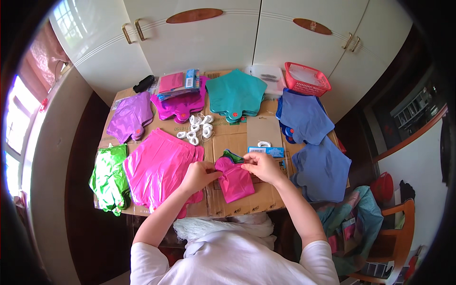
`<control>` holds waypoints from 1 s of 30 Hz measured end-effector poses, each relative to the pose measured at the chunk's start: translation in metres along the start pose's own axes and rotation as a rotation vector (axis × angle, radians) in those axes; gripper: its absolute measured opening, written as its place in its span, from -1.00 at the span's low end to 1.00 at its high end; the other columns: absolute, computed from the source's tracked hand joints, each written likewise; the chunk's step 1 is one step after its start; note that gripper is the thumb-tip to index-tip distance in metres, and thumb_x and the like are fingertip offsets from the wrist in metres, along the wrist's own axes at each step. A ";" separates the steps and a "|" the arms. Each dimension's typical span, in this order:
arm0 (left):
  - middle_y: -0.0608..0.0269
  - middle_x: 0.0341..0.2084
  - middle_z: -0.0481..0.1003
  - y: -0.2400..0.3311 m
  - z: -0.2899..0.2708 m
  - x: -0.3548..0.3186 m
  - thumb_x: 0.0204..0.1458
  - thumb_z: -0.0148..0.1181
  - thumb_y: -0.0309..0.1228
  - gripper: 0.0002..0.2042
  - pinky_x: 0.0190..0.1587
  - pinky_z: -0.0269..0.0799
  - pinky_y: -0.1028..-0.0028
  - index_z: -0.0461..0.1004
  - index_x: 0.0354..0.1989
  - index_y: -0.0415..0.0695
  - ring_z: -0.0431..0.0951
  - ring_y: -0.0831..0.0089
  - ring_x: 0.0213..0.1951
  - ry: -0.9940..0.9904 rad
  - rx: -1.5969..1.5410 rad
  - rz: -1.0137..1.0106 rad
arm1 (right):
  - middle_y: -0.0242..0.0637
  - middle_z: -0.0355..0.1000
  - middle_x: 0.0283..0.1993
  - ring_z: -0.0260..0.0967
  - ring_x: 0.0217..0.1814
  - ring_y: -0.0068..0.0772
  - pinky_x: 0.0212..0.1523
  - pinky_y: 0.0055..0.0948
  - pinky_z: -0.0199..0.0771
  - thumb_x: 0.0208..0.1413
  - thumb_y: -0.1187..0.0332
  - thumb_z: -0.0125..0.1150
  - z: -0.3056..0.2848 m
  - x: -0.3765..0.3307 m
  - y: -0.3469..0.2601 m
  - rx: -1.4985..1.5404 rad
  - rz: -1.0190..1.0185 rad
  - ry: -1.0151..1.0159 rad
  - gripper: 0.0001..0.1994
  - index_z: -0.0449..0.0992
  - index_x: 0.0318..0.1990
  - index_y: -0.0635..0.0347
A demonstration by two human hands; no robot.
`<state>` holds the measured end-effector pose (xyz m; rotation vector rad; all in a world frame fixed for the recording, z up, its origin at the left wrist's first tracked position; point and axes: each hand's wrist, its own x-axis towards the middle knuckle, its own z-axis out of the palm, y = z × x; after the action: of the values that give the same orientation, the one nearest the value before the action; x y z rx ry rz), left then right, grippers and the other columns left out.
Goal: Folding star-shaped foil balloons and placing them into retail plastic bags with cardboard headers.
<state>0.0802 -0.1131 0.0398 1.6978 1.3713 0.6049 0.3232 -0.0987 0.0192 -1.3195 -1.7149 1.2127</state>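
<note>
A folded pink foil balloon (pixel 236 185), flat and shiny, lies near the table's front middle. My left hand (pixel 200 175) pinches its left edge, fingers closed. At its upper right edge, my right hand (pixel 262 166) also grips it between thumb and fingers. Green and dark foil (pixel 232 155) shows at its top, between my hands. Just beyond my right hand lies a flat clear packet with a blue label (pixel 270 152) and a white ribbon coil (pixel 264 144). To the left of my left hand spreads a stack of large pink foil balloons (pixel 159 168).
Cardboard (pixel 223 140) covers the table. Around it lie green (pixel 109 173), lilac (pixel 129 116), magenta (pixel 178 104), teal (pixel 236 92) and blue (pixel 306 116) foil stacks. White ribbon coils (pixel 194 128) sit mid-table. A red basket (pixel 306 78) stands at the far right; a wooden chair (pixel 396 232) is at right.
</note>
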 end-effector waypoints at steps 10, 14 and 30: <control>0.11 -0.51 0.46 -0.023 0.002 0.013 -0.08 0.23 -0.40 -0.87 -0.29 0.46 0.25 0.54 -0.49 -0.21 0.52 0.13 -0.37 0.132 0.401 0.399 | -0.19 0.45 -0.34 0.45 -0.30 -0.06 -0.30 -0.23 0.44 -0.07 0.58 0.11 0.010 0.014 0.002 -0.430 -0.368 0.119 -0.94 0.47 -0.41 0.25; 0.15 -0.52 0.43 -0.028 0.007 0.009 -0.09 0.20 -0.44 -0.92 -0.31 0.48 0.30 0.50 -0.49 -0.19 0.50 0.18 -0.38 0.199 0.572 0.545 | -0.20 0.43 -0.34 0.45 -0.31 -0.07 -0.32 -0.21 0.45 -0.07 0.58 0.11 0.009 0.014 0.006 -0.452 -0.403 0.111 -0.94 0.46 -0.42 0.22; 0.35 -0.43 0.38 -0.011 0.025 -0.012 -0.24 0.14 -0.39 -0.91 -0.38 0.38 0.58 0.51 -0.52 -0.08 0.37 0.45 -0.27 -0.007 1.349 0.798 | -0.37 0.40 -0.42 0.36 -0.24 -0.37 -0.18 -0.39 0.42 -0.12 0.51 0.12 0.028 0.014 -0.019 -0.813 -0.786 0.195 -0.96 0.43 -0.53 0.15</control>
<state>0.0908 -0.1315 0.0193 3.3790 1.0466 -0.0408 0.2880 -0.0946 0.0268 -0.9158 -2.3335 -0.0800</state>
